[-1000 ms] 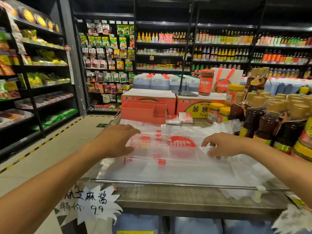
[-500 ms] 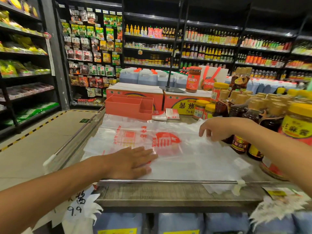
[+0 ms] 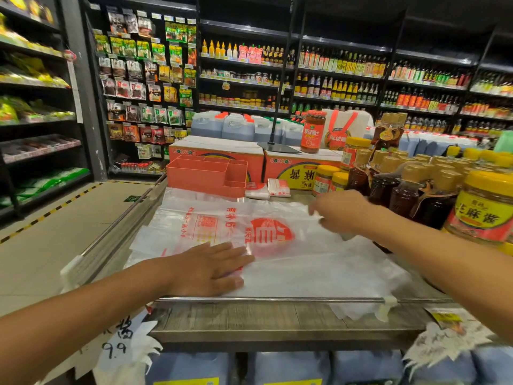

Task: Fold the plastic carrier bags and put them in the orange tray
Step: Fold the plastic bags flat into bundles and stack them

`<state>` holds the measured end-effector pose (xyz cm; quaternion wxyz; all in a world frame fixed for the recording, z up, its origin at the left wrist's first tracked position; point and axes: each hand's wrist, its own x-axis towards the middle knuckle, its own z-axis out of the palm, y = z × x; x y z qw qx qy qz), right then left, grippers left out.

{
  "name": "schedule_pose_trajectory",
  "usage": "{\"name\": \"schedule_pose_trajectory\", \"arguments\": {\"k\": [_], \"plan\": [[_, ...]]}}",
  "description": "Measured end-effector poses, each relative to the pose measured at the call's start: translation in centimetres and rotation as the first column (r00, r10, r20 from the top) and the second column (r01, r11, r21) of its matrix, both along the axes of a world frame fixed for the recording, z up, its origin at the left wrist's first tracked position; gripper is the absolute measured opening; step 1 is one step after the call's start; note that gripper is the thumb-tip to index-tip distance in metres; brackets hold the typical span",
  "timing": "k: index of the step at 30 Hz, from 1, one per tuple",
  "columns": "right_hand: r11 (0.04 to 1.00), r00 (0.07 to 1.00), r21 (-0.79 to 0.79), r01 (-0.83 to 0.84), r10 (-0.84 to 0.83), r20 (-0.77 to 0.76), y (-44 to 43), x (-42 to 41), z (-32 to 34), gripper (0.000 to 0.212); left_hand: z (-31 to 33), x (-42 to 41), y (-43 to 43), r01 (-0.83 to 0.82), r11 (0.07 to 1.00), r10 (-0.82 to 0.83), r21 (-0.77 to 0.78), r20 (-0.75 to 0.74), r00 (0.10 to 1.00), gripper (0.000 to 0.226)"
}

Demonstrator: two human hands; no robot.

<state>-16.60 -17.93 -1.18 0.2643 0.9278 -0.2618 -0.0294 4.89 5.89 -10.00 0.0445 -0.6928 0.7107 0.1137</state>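
While left hand (image 3: 211, 269) flattens bag (image 3: 305, 262), jars (image 3: 402, 190) crowd right hand (image 3: 344, 212).

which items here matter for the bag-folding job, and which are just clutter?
Job items:
- plastic carrier bag, spread flat on the counter
- orange tray, behind the bag
- two folded bags, beside the tray
- left hand, flat on the bag
- right hand, at the bag's far edge

Clutter:
- sauce bottles
- yellow-lidded jars
- red jar
- printed boxes

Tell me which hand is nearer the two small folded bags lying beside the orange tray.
Right. The right hand reaches over the bag's far edge, just in front of the folded bags. The left hand presses flat on the spread bag at the near edge, farther away.
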Motion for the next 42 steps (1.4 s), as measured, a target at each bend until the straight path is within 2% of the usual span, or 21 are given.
{"name": "schedule_pose_trajectory", "arguments": {"k": [1, 2, 3, 4, 5, 6, 10, 16, 26, 38, 42], "plan": [[0.979, 0.979, 0.130, -0.155, 0.135, 0.150, 1.1, 0.5, -0.8, 0.034, 0.0, 0.0, 0.0, -0.001, 1.000, 0.001, 0.001, 0.000, 1.000, 0.064], [0.907, 0.940, 0.298, -0.297, 0.223, 0.257, 2.5, 1.1, -2.0, 0.038, 0.0, 0.0, -0.1, -0.002, 1.000, 0.002, 0.004, 0.001, 1.000, 0.063], [0.797, 0.913, 0.459, -0.393, 0.279, 0.297, 3.9, 1.6, -3.3, 0.044, -0.1, 0.0, -0.1, -0.004, 1.000, 0.004, 0.010, 0.004, 1.000, 0.063], [0.701, 0.902, 0.568, -0.431, 0.321, 0.289, 5.3, 2.1, -4.8, 0.051, -0.1, -0.1, -0.1, -0.008, 1.000, 0.008, 0.018, 0.005, 1.000, 0.063], [0.658, 0.905, 0.624, -0.422, 0.344, 0.249, 6.1, 2.4, -6.3, 0.059, -0.1, -0.1, -0.1, -0.012, 1.000, 0.012, 0.026, 0.002, 1.000, 0.063], [0.652, 0.915, 0.648, -0.393, 0.349, 0.203, 6.7, 2.5, -7.5, 0.065, 0.0, -0.1, -0.2, -0.016, 0.999, 0.016, 0.034, -0.005, 1.000, 0.063], [0.723, 0.961, 0.646, -0.246, 0.269, 0.065, 6.9, 1.8, -8.8, 0.076, 0.0, 0.2, -0.3, -0.027, 0.998, 0.029, 0.056, -0.035, 0.999, 0.063], [0.734, 0.968, 0.658, -0.167, 0.248, -0.031, 5.9, 0.3, -8.4, 0.074, 0.3, 0.9, 0.2, -0.030, 0.994, 0.038, 0.106, -0.066, 0.997, 0.065], [0.699, 0.966, 0.694, -0.175, 0.256, -0.014, 5.4, -0.5, -8.2, 0.069, 0.7, 5.2, 3.9, -0.159, 0.982, 0.166, 0.105, -0.061, 0.984, 0.066], [0.685, 0.962, 0.699, -0.207, 0.274, 0.016, 5.0, -0.5, -8.7, 0.069, 0.3, 5.6, 3.8, -0.154, 0.983, 0.163, 0.095, -0.093, 0.982, 0.065], [0.677, 0.970, 0.712, -0.186, 0.244, 0.021, 3.9, 0.3, -7.8, 0.068, 1.8, 4.9, 3.6, -0.192, 0.978, 0.203, 0.088, -0.151, 0.967, 0.066]]}}
